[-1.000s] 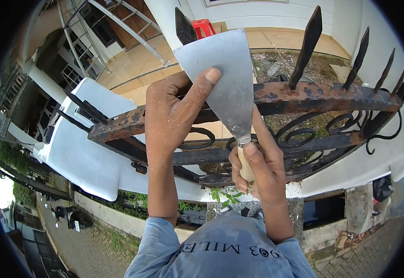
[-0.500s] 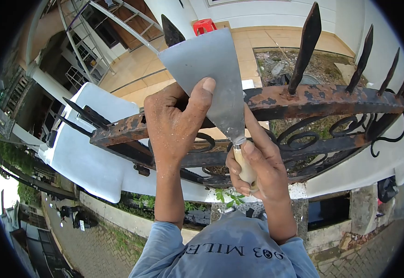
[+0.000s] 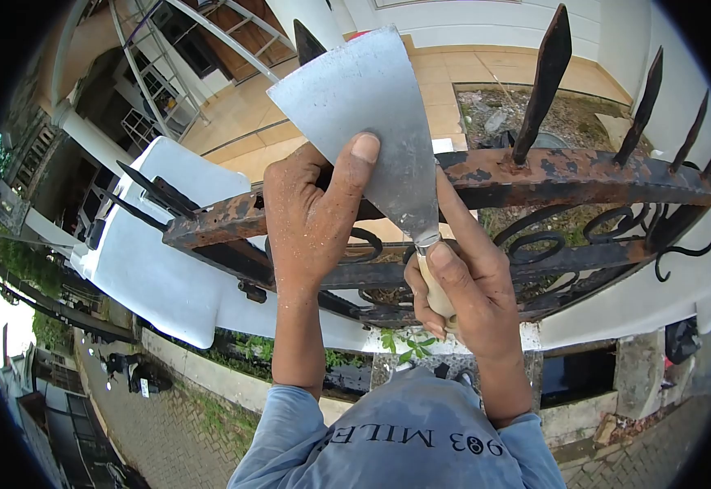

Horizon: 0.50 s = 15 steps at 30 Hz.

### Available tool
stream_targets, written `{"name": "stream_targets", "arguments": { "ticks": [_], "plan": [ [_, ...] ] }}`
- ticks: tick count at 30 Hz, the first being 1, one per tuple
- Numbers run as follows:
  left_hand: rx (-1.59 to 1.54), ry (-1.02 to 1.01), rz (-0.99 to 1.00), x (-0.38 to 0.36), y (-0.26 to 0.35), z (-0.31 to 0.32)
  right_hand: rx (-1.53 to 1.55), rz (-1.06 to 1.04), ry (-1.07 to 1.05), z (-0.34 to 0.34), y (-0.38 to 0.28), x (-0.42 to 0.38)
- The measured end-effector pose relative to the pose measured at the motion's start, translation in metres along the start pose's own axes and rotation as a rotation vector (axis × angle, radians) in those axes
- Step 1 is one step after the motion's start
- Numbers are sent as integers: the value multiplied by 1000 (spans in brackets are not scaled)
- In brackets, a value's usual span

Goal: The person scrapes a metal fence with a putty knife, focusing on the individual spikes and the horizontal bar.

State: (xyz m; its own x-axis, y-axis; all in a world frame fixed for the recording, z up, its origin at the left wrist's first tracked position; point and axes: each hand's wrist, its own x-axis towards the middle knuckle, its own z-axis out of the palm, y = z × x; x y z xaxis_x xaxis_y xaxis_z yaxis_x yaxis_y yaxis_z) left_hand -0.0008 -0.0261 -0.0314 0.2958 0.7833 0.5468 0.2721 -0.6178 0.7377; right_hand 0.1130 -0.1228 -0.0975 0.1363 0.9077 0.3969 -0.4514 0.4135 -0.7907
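Note:
A wide putty knife (image 3: 372,106) is held up in front of me, its broad metal blade pointing up and away. My right hand (image 3: 478,297) wraps round its pale wooden handle, the index finger stretched along the blade's edge. My left hand (image 3: 315,212) pinches the blade, thumb on the near face and the other fingers hidden behind it. Pale specks dot the back of that hand. Just beyond both hands runs a black iron gate (image 3: 567,173), its top bar rusty with flaking paint and topped by spikes.
A white wall section (image 3: 156,253) stands at the left of the gate. Farther back are a metal ladder frame (image 3: 147,73), a tiled porch (image 3: 429,69) and a patch of bare soil (image 3: 559,114). Below, a motorbike (image 3: 131,371) stands on the paved lane.
The putty knife has tilted slightly, its blade edge shifting up and left while the handle moved a little right. My right hand moved right with it; both hands keep their hold.

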Motion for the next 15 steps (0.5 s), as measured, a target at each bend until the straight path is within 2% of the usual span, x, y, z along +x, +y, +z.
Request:
{"name": "stream_targets", "arguments": {
  "ticks": [1,2,5,6,9,10,13,15],
  "plan": [
    [1,-19,-11,1,0,-1,-32,-16,16,2,1,-1],
    [66,-16,128,2,-4,0,-61,-4,21,-1,3,-7],
    [-63,31,123,9,-8,-4,-137,-39,38,6,-5,6],
    [-205,-10,38,9,-1,-6,-147,-54,49,12,-7,8],
    [-408,36,112,11,-1,-1,-168,-43,111,12,6,-10],
    [-212,-13,200,14,-9,-8,-181,-50,120,12,7,-11],
    [-373,-13,47,17,-5,-9,-210,-99,148,21,7,-6],
    [-464,-77,54,21,-6,-11,-246,-116,172,23,11,-6]
  ]
}}
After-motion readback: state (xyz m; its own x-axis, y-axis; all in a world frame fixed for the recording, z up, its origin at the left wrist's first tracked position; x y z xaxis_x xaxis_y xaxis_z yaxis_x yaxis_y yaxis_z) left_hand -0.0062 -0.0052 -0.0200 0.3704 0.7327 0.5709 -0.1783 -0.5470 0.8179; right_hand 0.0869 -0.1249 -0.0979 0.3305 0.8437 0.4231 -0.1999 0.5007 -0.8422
